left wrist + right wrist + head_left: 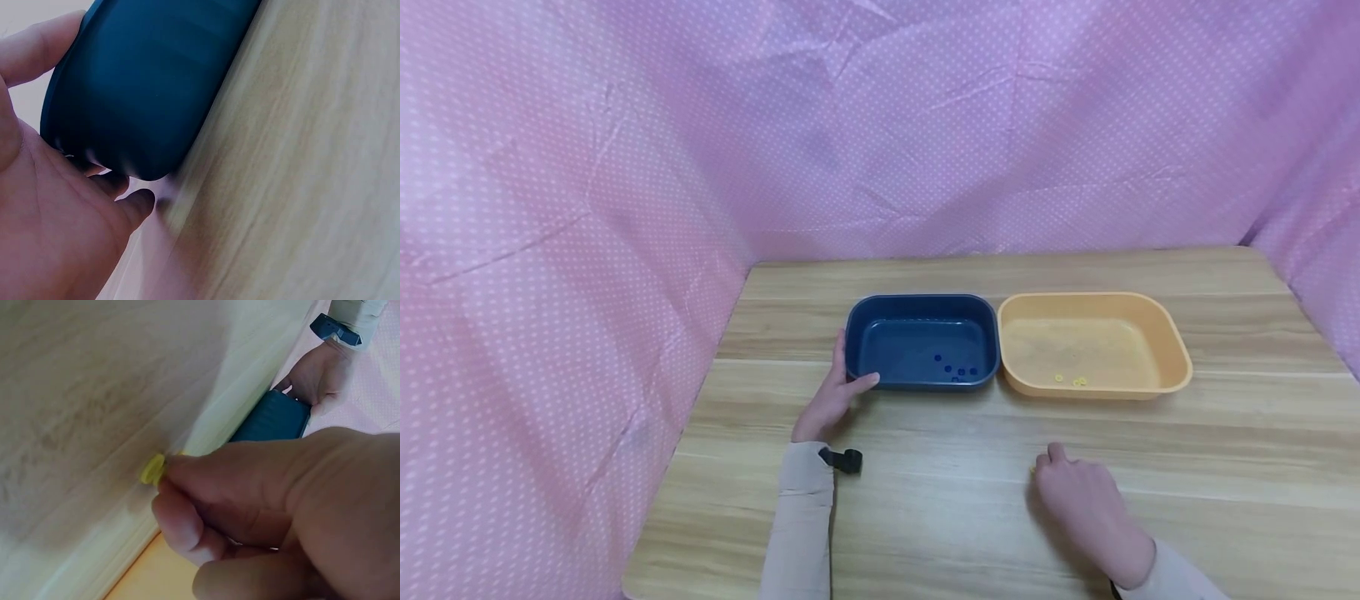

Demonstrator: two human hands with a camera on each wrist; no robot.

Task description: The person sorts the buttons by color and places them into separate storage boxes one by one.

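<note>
My left hand [829, 402] holds the left end of a dark blue bin [925, 385]. Its thumb lies at the front rim, while the other fingers reach round the end wall, as the left wrist view [62, 219] shows from close by. In front of the yellow bin [1097, 392], low over the table, my right hand [1081, 504] pinches a small round yellow button [152, 470] between thumb and forefinger. The button's flat face shows in the right wrist view; its other edge is hidden by the fingertips.
Several small blue pieces [961, 372] lie in the blue bin's front right part. A few yellow ones [1079, 382] lie near the yellow bin's front wall. The two bins stand side by side on the wooden table [940, 492], with pink dotted cloth [925, 150] hanging behind and beside it.
</note>
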